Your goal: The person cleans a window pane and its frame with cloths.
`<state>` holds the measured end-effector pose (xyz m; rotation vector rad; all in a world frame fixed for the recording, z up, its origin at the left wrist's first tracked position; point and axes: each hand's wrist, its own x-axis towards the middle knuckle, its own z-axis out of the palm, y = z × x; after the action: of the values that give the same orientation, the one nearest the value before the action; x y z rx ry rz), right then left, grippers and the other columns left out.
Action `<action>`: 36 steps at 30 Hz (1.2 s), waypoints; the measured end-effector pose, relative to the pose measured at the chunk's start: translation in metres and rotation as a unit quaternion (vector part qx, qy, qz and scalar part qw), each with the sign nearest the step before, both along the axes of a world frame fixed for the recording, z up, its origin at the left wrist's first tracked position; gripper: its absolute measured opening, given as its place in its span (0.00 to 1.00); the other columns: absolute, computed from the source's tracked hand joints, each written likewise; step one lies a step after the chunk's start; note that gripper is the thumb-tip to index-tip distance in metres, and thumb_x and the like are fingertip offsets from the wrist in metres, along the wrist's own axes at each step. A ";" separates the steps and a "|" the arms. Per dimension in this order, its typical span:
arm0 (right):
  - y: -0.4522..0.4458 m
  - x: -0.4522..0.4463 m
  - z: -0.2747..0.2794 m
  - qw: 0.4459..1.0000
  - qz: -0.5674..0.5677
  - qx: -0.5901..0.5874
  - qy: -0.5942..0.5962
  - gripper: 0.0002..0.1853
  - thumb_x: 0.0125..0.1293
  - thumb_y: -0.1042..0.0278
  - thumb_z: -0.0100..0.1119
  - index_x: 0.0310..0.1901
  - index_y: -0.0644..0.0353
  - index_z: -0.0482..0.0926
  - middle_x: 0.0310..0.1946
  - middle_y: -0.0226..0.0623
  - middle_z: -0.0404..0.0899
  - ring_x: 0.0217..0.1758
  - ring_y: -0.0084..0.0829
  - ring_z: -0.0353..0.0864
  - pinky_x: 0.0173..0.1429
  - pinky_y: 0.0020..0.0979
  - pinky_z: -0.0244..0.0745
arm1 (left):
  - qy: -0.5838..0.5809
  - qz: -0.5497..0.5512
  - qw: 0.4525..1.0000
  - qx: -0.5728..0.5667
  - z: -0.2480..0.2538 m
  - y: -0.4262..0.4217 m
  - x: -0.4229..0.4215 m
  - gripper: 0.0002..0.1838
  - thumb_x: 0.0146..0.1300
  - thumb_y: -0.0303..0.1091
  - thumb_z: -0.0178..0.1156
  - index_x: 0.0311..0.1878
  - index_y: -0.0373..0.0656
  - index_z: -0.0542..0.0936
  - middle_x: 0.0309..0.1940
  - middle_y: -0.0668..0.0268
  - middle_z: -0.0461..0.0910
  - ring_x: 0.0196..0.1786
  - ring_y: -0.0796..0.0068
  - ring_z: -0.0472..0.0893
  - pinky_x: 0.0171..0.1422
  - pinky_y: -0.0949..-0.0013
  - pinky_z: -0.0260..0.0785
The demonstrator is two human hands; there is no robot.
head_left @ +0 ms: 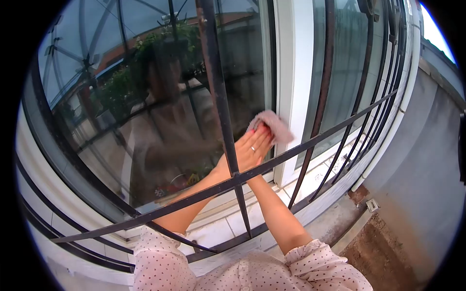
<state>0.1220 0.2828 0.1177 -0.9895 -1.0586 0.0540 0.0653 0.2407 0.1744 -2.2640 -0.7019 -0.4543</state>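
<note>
Head view, hands (250, 149) together at pink cloth (275, 125), grip unclear, beside white frame (298, 72) edge, in gap behind black bars (217, 72)

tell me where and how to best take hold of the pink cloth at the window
Probably best pinched by the right-hand edge of the pink cloth, coming from the right, above the black crossbar. That edge sticks out past the fingers, while they cover its lower left part; it looks soft and folded, though blurred.
</note>
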 end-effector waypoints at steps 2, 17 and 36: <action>-0.018 -0.001 -0.033 0.997 0.072 -0.039 0.014 0.25 0.66 0.57 0.42 0.64 0.51 0.63 0.67 0.38 0.59 0.71 0.41 0.51 0.72 0.45 0.45 | -0.027 -0.008 0.998 -0.050 -0.076 0.009 -0.012 0.22 0.57 0.38 0.52 0.51 0.31 0.74 0.53 0.51 0.73 0.66 0.57 0.63 0.74 0.58 0.47; -0.077 -0.141 0.156 0.726 0.070 0.427 -0.534 0.25 0.57 0.60 0.48 0.59 0.51 0.68 0.65 0.33 0.62 0.71 0.39 0.53 0.72 0.48 0.44 | -0.467 0.283 0.798 0.255 0.041 -0.093 -0.133 0.34 0.61 0.35 0.44 0.67 0.25 0.50 0.68 0.39 0.47 0.72 0.41 0.45 0.72 0.47 0.38; -0.099 -0.225 0.253 0.692 0.012 0.499 -0.521 0.29 0.62 0.57 0.45 0.66 0.51 0.59 0.69 0.30 0.54 0.72 0.35 0.49 0.71 0.43 0.45 | -0.508 0.218 0.714 0.429 0.140 -0.104 -0.209 0.32 0.59 0.37 0.45 0.66 0.32 0.58 0.67 0.48 0.57 0.72 0.52 0.53 0.73 0.49 0.40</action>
<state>-0.1032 0.1834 0.3709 0.1290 -1.8027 -1.0958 -0.1436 0.1366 0.3141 -0.7753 -1.1707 -1.4550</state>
